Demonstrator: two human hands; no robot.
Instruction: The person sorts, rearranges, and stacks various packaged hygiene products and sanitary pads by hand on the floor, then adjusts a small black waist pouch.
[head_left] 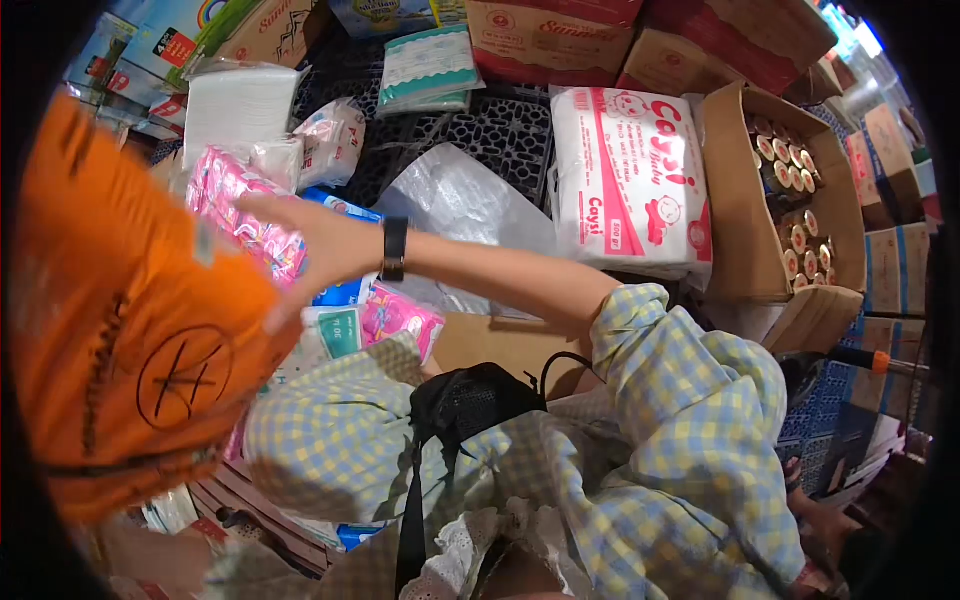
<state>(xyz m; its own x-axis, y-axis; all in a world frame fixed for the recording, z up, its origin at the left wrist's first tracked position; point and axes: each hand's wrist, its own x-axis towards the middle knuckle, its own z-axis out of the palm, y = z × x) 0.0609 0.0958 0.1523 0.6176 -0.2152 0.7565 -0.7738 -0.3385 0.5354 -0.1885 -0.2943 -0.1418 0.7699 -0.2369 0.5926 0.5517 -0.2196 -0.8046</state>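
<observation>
My right hand [330,240], with a black band on the wrist, reaches across to the left. Its index finger stretches over a shiny pink pack [232,195], whose lower end sits between finger and thumb. The hand seems to grip it, though some fingers are hidden. The thumb lies by the edge of a large orange cloth or bag [170,340] with black lettering and a circle mark, blurred at its top. My left hand does not show; the left sleeve [330,430] runs behind the orange thing. Below the right hand lie a blue pack [345,292] and another pink pack [398,318].
A big white and pink Caysi pack [635,180] lies at right, beside an open carton [728,190] of gold-lidded jars. White packs [240,108] and a green-white pack [430,65] rest at the back. Clear plastic [450,210] covers part of the black lattice floor. Red cartons [545,40] stand behind.
</observation>
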